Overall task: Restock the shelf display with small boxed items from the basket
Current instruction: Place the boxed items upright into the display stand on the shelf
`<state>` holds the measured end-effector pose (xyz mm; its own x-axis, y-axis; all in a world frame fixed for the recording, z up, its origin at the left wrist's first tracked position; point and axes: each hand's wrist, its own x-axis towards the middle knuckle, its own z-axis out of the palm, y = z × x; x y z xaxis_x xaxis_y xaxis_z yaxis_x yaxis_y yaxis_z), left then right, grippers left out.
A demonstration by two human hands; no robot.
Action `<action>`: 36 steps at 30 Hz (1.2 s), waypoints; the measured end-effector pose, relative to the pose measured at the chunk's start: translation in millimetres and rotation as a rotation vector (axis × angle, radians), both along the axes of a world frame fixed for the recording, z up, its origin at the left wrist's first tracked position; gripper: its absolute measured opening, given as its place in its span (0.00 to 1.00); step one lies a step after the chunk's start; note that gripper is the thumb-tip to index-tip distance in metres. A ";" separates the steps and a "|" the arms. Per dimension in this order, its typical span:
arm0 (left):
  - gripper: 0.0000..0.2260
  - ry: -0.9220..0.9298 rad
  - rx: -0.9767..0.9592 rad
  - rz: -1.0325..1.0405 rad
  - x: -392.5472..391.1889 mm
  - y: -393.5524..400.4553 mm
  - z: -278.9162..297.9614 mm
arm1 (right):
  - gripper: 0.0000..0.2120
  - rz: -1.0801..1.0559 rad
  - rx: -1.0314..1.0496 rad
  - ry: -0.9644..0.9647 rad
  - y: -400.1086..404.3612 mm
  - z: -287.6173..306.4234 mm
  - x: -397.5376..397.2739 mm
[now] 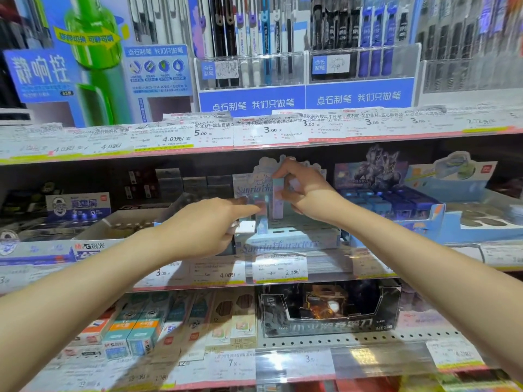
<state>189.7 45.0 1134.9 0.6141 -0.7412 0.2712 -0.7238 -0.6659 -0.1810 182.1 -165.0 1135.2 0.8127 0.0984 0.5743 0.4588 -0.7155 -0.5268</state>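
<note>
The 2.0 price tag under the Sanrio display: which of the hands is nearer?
Left. The left hand hangs just up-left of the price tag; the right hand is higher, pinching a small box in the display.

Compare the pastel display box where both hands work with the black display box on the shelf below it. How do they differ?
The pastel display box is pale blue and pink with a cartoon backboard; the black display box is dark with orange artwork. The pastel one is being handled by the left hand and right hand; the black one is untouched. Both are open-fronted cardboard trays.
</note>
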 end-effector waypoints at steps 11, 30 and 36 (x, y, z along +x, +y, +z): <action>0.30 0.068 -0.014 -0.038 6.6 0.1 6.5 | 0.09 0.031 0.075 0.077 -1.1 -9.1 9.4; 0.30 0.073 0.073 0.023 -6.6 -5.4 19.2 | 0.18 -0.008 -0.170 0.075 -15.5 -11.5 8.6; 0.29 0.111 0.054 0.009 -7.9 -5.8 22.4 | 0.17 0.007 -0.126 0.217 -11.0 -0.7 3.3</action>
<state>181.8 39.2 1157.3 0.6449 -0.7472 0.1607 -0.7353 -0.6640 -0.1359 185.5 -175.9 1134.5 0.9147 0.1646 0.3692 0.3501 -0.7790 -0.5201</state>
